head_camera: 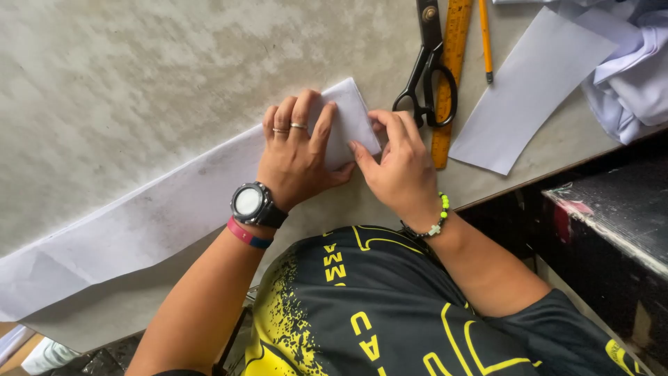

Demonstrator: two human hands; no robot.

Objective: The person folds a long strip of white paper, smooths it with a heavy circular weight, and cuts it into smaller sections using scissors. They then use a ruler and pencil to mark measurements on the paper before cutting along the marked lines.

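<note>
On a mottled grey worktable (125, 76), a long strip of white fabric (139, 223) is laid out diagonally, and its near end is folded over into a small white flap (351, 115). The left hand (296, 157) is pressed flat on this folded end, fingers spread slightly and lying on the cloth; two rings are seen on it, and a black wristwatch (254, 204) with a pink band beside it is worn at the wrist. The right hand (400, 163) is set just beside the fold, its fingertips pinching the flap's corner edge, the fingers curled narrow. A beaded bracelet (438, 216) is worn on that wrist. Beyond the right hand, black scissors (426, 69) are lying across a yellow ruler (449, 76), with a yellow pencil (485, 42) close by. A separate white piece (532, 90) and bunched white cloth (630, 76) are seen nearer the table's edge.
</note>
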